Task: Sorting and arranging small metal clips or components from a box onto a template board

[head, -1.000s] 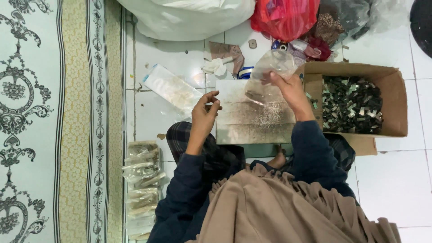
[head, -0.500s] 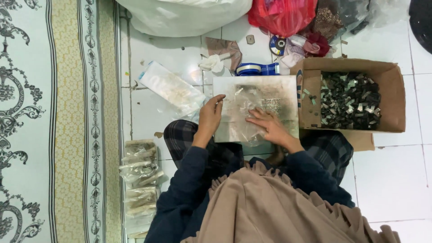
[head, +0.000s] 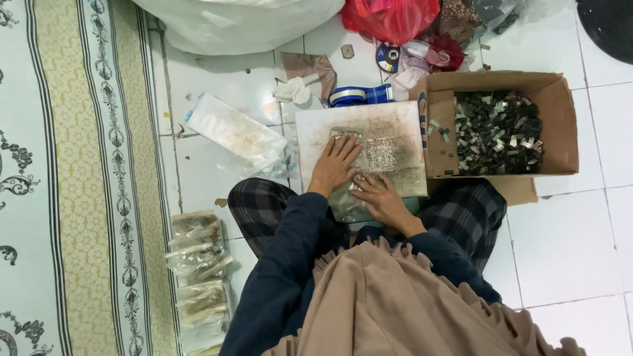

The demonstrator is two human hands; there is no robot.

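Change since earlier: both hands are now laid flat on the clear plastic bag [head: 369, 168], where half a second ago the bag was only being settled on the board and, a second ago, was held up off it by the right hand.
Left hand: the left hand [head: 334, 165] is spread, palm down, fingers pointed toward the far edge of the board, pressed on the bag's left part.
Right hand: the right hand [head: 379, 198] is flattened on the bag's near end, at the near edge of the board, fingers loosely spread; nothing is pinched.
Bag: it is laid across the middle of the white square board [head: 316, 128], its near end hung over the board's near edge onto the lap; small pale pieces are seen through the film.
Board: it is rested on the tiled floor [head: 567, 231] and knees, its right edge touching the cardboard box [head: 557, 125].
Box: it is filled with small dark metal pieces.
Around: a long filled packet [head: 231, 132] is laid left of the board, a stack of filled bags [head: 198, 264] at the carpet's edge, a blue tape dispenser [head: 359, 95] just past the far edge.
Risk: by judgement, hard pressing could split the thin film or push pieces out of the overhanging end; the board could also be tipped off the knees.
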